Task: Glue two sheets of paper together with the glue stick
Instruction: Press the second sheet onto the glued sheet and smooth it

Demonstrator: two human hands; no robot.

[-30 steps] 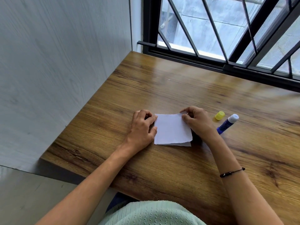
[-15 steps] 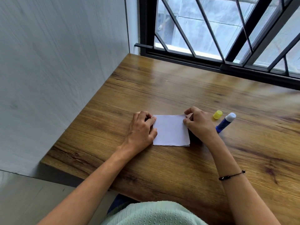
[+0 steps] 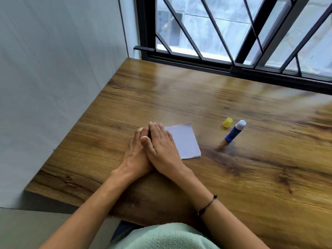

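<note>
Two hands stacked flat, right hand (image 3: 162, 147) over left hand (image 3: 136, 155), fingers straight and close together, pinching nothing, pressing the left edge of the paper sheets (image 3: 185, 141) on the wooden table (image 3: 251, 177). Better to press evenly, then slide outward, keeping edges aligned. Uncapped glue stick (image 3: 234, 131) and yellow cap (image 3: 227, 122) well apart at right. Hidden under palms: left paper edge; glue seam impossible to see.
</note>
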